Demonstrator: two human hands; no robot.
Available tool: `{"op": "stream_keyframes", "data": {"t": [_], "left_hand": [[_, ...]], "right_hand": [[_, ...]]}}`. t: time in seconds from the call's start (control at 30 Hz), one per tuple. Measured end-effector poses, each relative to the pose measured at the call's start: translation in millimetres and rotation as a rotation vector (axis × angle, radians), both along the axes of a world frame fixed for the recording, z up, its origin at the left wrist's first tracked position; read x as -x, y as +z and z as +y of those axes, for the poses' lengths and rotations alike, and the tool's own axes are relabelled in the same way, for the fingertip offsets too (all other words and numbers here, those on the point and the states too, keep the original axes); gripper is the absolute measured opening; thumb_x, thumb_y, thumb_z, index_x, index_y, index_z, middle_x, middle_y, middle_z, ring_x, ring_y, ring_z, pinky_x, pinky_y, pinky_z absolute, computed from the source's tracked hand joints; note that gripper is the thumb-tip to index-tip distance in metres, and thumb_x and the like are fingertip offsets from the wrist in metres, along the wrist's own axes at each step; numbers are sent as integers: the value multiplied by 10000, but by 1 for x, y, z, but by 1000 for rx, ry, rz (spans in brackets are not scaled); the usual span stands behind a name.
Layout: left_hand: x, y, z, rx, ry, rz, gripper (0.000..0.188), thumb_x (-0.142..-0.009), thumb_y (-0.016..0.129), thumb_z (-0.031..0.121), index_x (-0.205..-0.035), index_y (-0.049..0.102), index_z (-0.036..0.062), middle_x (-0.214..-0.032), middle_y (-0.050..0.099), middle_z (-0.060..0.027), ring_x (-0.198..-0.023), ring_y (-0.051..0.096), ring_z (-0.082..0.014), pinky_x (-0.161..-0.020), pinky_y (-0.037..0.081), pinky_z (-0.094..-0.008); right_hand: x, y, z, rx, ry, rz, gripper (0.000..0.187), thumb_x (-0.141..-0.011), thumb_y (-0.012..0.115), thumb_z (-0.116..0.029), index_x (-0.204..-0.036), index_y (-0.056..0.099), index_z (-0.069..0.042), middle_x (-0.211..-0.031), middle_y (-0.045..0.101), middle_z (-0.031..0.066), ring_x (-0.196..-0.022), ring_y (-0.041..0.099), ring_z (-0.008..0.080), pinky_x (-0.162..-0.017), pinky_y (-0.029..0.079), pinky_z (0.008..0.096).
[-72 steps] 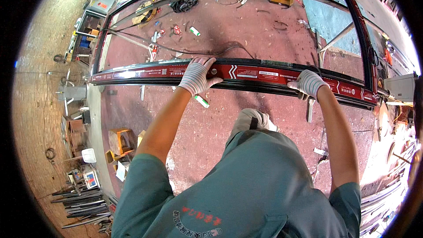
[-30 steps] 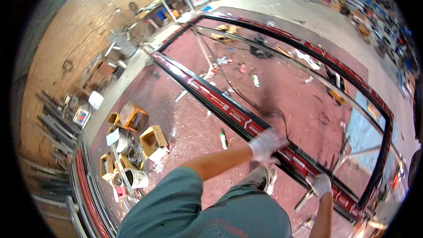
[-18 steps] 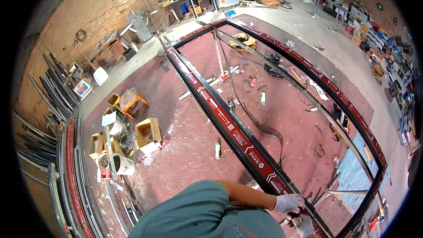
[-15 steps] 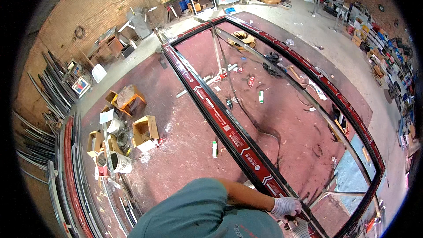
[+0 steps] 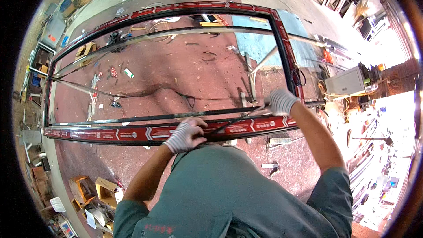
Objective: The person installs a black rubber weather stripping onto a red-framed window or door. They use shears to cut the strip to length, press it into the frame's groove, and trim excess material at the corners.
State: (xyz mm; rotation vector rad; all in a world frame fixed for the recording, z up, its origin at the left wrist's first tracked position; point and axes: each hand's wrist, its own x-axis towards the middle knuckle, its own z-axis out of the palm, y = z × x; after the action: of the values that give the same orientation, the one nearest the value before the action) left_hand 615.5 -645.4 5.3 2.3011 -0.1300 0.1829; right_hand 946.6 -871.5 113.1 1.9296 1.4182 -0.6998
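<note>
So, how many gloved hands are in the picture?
2: the left hand near the middle of the closest red rail, the right hand toward its right end.

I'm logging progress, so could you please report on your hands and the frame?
Left hand on near side of red-and-black frame. Right hand gripping thin dark strip. Beyond them, long dark band across the opening.

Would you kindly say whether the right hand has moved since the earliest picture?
Yes, the right hand moved rightward, nearer the right end of the rectangular frame.
</note>
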Motion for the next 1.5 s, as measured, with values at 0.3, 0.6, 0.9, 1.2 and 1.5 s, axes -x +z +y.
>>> {"op": "stream_keyframes", "data": {"t": [0.3, 0.6, 0.9, 1.2, 1.5], "left_hand": [[9, 23, -26, -124, 145, 63, 326, -688, 859, 38, -883, 598, 39, -1230, 654, -132, -1195, 583, -351, -1031, 462, -470], [11, 35, -45, -96, 345, 257, 235, -758, 823, 60, -855, 615, 14, -1236, 664, -113, -1174, 578, -348, -1033, 465, -442], [2, 36, -62, -229, 329, 265, 249, -741, 793, 17, -897, 599, 14, -1276, 594, -160, -1213, 541, -367, -1048, 458, -449], [-102, 38, -128, -115, 70, 229, 255, -796, 768, 146, -998, 636, 61, -1327, 586, -168, -1245, 547, -372, -1099, 429, -463], [-241, 5, -263, -333, -261, 69, 749, -762, 830, 507, -1408, 587, 214, -1531, 414, -208, -1376, 421, -454, -1147, 362, -563]], "right_hand": [[-150, 94, -115, -339, 41, -323, 128, -949, 638, -234, -959, 732, -147, -748, 720, 83, -921, 723, 227, -1246, 281, 447], [-211, 185, -236, -845, 51, -565, 174, -788, 723, -43, -952, 686, -87, -892, 686, 148, -922, 682, 318, -1014, 475, 433], [-193, 143, -366, -988, -98, -623, 203, -806, 737, -51, -995, 699, -115, -913, 674, 93, -986, 637, 295, -946, 481, 436], [-154, -37, -405, -1361, -767, 66, 171, -924, 689, -47, -1087, 742, -49, -1005, 748, 120, -913, 706, 242, -877, 547, 345], [-116, -163, -437, -1678, -1523, 743, 262, -1002, 663, -112, -1236, 702, 1, -995, 711, 45, -833, 653, 123, -709, 512, 246]]}}
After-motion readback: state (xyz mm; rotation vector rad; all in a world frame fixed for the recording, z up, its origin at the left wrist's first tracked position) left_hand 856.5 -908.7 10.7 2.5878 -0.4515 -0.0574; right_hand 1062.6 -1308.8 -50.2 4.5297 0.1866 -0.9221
